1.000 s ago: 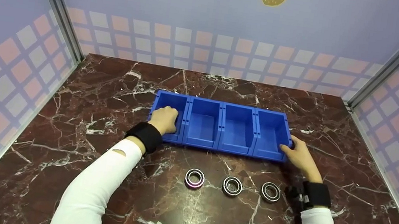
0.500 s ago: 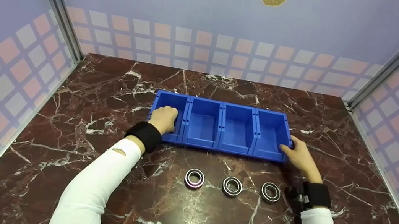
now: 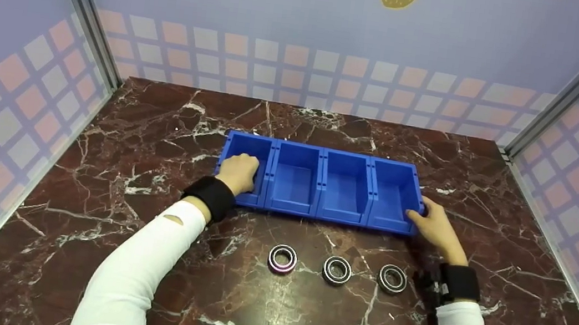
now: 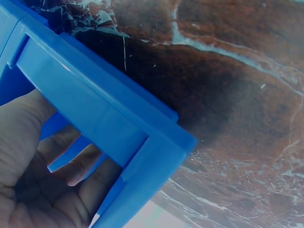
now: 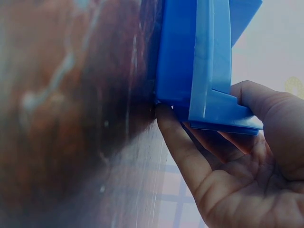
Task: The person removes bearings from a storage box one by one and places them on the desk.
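A row of several joined blue storage bins [image 3: 295, 183] sits on the dark marbled table. In the head view my left hand [image 3: 237, 172] grips the leftmost bin at its side, the fingers partly hidden by the knuckles. From the left wrist, that hand [image 4: 52, 166] shows behind the bin's front lip [image 4: 85, 99]. My right hand [image 3: 432, 224] holds the row's right end, thumb over the side wall. The right wrist view has the fingers of this hand [image 5: 247, 175] under and outside the blue wall [image 5: 209, 71]. Three ring-shaped ball bearings [image 3: 282, 266] lie in front of the row.
The middle bearing [image 3: 336, 271] and the right bearing [image 3: 392, 279] lie spaced apart near my right forearm. Tiled lilac panels [image 3: 302, 69] enclose the table at the back and both sides. Bare marbled tabletop [image 3: 274, 317] stretches toward me.
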Action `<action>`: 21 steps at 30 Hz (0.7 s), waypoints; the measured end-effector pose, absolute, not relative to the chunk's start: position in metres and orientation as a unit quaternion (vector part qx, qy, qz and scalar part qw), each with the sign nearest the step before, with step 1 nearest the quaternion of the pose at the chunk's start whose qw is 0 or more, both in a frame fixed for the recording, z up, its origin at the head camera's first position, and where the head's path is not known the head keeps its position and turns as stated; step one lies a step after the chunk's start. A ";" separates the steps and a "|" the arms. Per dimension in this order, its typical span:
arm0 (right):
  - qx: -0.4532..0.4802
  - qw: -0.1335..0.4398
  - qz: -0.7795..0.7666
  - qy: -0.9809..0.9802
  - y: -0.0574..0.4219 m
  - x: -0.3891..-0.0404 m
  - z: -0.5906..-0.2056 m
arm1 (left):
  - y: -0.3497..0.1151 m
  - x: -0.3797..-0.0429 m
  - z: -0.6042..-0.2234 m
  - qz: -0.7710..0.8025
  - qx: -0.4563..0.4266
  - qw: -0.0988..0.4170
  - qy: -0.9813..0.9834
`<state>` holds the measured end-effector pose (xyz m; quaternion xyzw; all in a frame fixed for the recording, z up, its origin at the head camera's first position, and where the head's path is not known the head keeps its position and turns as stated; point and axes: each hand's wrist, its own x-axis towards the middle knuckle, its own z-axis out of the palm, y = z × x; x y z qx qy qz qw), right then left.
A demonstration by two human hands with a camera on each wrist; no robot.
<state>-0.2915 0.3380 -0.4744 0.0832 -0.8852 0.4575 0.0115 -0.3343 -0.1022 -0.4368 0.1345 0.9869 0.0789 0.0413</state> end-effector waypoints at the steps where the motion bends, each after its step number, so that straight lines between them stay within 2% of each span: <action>1: 0.084 0.011 0.459 -0.885 0.338 -0.291 -0.474 | -0.102 -0.334 -0.437 0.079 0.134 0.041 0.987; 21: 0.072 0.000 0.467 -0.882 0.338 -0.293 -0.477 | -0.104 -0.334 -0.436 0.085 0.135 0.034 0.987</action>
